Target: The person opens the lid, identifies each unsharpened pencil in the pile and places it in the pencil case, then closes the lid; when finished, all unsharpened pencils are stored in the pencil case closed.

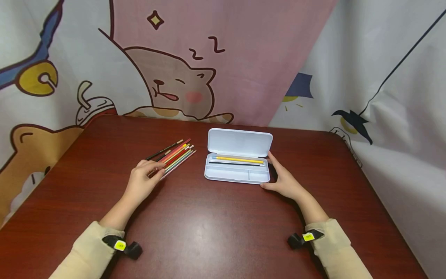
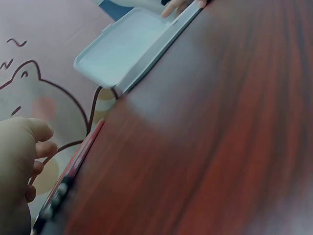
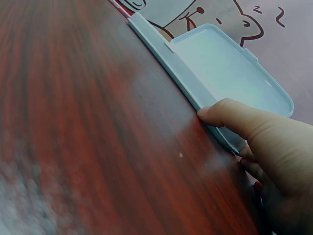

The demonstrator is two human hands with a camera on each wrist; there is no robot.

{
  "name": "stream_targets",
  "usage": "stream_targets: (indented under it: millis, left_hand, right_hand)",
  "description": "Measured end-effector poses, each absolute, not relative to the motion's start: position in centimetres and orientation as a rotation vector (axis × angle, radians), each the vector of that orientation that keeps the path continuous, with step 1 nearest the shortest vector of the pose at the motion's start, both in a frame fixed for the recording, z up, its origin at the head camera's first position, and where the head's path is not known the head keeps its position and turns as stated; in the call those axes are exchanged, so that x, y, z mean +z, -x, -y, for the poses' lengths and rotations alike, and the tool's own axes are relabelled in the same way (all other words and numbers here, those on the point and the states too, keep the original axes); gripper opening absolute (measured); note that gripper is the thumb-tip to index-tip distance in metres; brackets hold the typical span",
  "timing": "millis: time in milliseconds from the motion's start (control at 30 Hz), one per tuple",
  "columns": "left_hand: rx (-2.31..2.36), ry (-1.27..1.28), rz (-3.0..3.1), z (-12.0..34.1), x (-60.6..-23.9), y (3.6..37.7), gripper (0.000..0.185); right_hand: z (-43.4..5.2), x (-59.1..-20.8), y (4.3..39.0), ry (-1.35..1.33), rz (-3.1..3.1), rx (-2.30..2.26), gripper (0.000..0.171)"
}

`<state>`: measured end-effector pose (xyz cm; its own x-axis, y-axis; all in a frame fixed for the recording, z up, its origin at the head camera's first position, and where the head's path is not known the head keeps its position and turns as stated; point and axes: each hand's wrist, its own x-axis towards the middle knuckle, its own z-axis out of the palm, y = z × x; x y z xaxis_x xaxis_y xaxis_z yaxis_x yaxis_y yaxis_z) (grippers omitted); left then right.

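A pale blue pencil case (image 1: 238,175) lies open mid-table with its lid (image 1: 239,142) propped up behind. Inside it lie a yellow pencil (image 1: 238,159) and a dark pencil (image 1: 237,164). My right hand (image 1: 283,177) holds the case's right end, thumb (image 3: 230,113) pressed on the front wall (image 3: 171,66) and fingers at the far corner. To the left lies a fan of several coloured pencils (image 1: 177,155). My left hand (image 1: 143,179) covers their near ends with curled fingers (image 2: 43,148). The left wrist view shows the pencils (image 2: 73,169) beside those fingers; whether one is pinched is hidden.
The dark red table (image 1: 209,232) has rounded corners and an edge close on the right. Cartoon-printed cloth (image 1: 167,77) hangs behind and at both sides. The case's lid (image 2: 122,46) and the right hand's fingers (image 2: 176,7) show at the top of the left wrist view.
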<state>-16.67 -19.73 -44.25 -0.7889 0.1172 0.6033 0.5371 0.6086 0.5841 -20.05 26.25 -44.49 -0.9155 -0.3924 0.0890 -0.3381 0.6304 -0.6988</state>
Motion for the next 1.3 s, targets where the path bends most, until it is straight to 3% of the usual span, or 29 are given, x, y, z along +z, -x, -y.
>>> stream_targets:
  millis: [400,1300]
  left_hand:
    - [-0.939,0.35,2.398,23.4,-44.2,15.5,0.017]
    - [-0.968,0.259,2.497,24.7,-44.5,16.5,0.013]
  right_hand:
    - [-26.3,-44.6,19.9,0.623,-2.78,-1.158,0.113]
    - [-26.2,-44.6,20.1,0.631,-2.785,-1.142,0.113]
